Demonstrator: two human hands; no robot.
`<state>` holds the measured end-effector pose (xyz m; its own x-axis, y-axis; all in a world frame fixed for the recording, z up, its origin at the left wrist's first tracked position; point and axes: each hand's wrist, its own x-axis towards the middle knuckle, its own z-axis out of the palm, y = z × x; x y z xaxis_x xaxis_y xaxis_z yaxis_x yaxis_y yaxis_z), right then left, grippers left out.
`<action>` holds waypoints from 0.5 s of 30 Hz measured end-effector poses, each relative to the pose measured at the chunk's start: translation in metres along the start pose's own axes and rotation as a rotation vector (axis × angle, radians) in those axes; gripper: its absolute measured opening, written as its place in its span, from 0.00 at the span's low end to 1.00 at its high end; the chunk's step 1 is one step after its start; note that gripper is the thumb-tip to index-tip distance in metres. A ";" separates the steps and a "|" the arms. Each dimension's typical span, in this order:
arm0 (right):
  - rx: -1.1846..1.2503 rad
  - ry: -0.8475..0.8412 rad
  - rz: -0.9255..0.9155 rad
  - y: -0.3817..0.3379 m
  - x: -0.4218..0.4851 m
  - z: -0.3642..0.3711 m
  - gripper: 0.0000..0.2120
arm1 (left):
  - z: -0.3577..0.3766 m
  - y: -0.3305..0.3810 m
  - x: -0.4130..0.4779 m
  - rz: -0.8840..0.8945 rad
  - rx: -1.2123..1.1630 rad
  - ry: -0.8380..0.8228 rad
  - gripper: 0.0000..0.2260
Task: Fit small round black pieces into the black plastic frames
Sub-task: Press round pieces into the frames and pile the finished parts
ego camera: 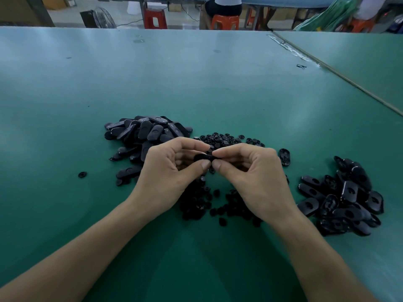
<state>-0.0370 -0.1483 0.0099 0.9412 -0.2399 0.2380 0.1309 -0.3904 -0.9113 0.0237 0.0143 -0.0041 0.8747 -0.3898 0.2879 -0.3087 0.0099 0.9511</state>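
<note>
A black plastic frame (204, 158) is held above the green table between both hands. My left hand (172, 171) pinches its left end with thumb and fingers. My right hand (250, 173) pinches its right end, thumb tip against my left thumb tip. Whether a round piece sits in the frame is hidden by the fingers. A heap of small round black pieces (220, 205) lies under and behind the hands. A pile of black frames (141, 134) lies to the left, another pile of frames (342, 197) to the right.
A single frame (284, 156) lies just right of my right hand. One stray round piece (82, 174) lies on the green table (196, 83) to the left. A seam (340, 75) joins a second table at the right. Red stools (155, 18) and seated people are beyond the far edge.
</note>
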 end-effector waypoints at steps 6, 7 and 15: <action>-0.075 0.001 -0.020 -0.003 -0.001 0.001 0.08 | 0.001 -0.003 0.000 -0.005 0.002 -0.006 0.13; -0.085 0.005 -0.023 -0.005 -0.001 0.001 0.09 | 0.001 -0.002 0.000 -0.008 -0.008 -0.004 0.12; -0.059 -0.018 0.003 -0.007 0.002 0.001 0.08 | -0.001 0.000 0.000 -0.019 -0.064 0.040 0.12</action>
<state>-0.0354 -0.1452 0.0169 0.9469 -0.2256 0.2292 0.1104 -0.4414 -0.8905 0.0241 0.0149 -0.0040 0.8949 -0.3534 0.2726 -0.2684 0.0618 0.9613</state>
